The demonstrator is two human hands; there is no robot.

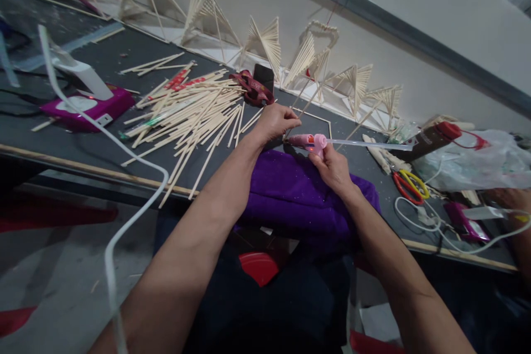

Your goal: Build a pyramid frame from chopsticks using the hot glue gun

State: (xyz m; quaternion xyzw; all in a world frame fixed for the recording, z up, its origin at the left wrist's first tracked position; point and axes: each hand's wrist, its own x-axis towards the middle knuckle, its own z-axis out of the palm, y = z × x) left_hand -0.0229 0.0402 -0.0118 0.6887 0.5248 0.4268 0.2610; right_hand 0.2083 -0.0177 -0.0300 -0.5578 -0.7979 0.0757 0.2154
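Observation:
My right hand is wrapped round a pink glue gun, which points left. A long clear glue stick juts out of its back end. My left hand pinches a thin wooden stick just above the gun's nozzle. That stick slants up to the right, close to a frame of sticks lying flat on the table; whether they are joined I cannot tell. The nozzle tip is close below my left fingers. Under my wrists a purple cloth covers the table's front edge.
Loose wooden sticks lie piled on the left. Twisted stick models line the wall. A purple power strip with a white cable is at left. Scissors, a dark bottle and a plastic bag lie right, near another person's arm.

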